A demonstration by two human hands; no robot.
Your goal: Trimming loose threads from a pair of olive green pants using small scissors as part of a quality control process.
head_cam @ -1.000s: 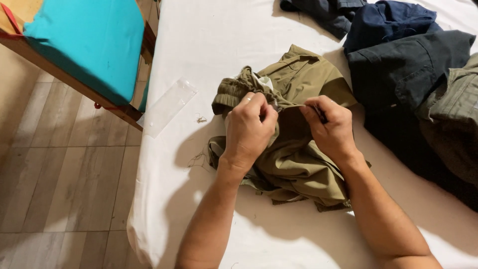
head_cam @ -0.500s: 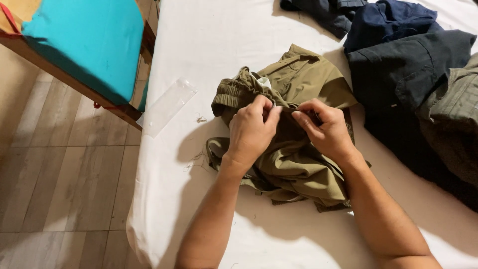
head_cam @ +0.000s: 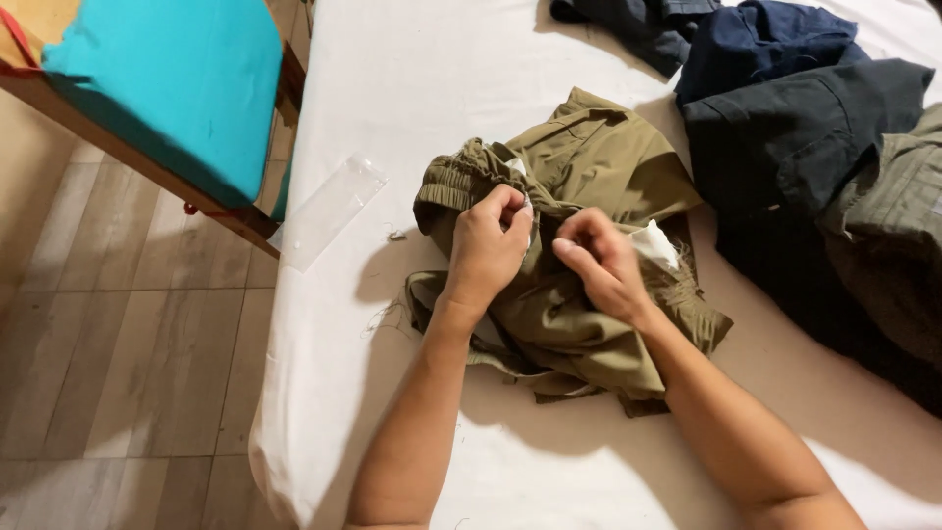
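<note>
An olive-green garment (head_cam: 589, 177) with an elastic waistband lies crumpled on a white-covered table (head_cam: 412, 108). My left hand (head_cam: 486, 250) pinches the fabric near the waistband, next to a small white label. My right hand (head_cam: 603, 265) is closed on a fold of the same garment just to the right, fingertips almost meeting the left hand. A white pocket lining (head_cam: 655, 243) shows beside my right wrist. Both forearms reach in from the bottom edge.
Dark navy and black clothes (head_cam: 795, 118) and a grey-green garment (head_cam: 893, 236) are piled at the right. A clear plastic sleeve (head_cam: 329, 211) lies at the table's left edge. A wooden chair with a teal cushion (head_cam: 167, 88) stands on the wood floor at the left.
My right hand slid left along the fabric toward my left hand. The garment has been bunched up more between the two hands.
</note>
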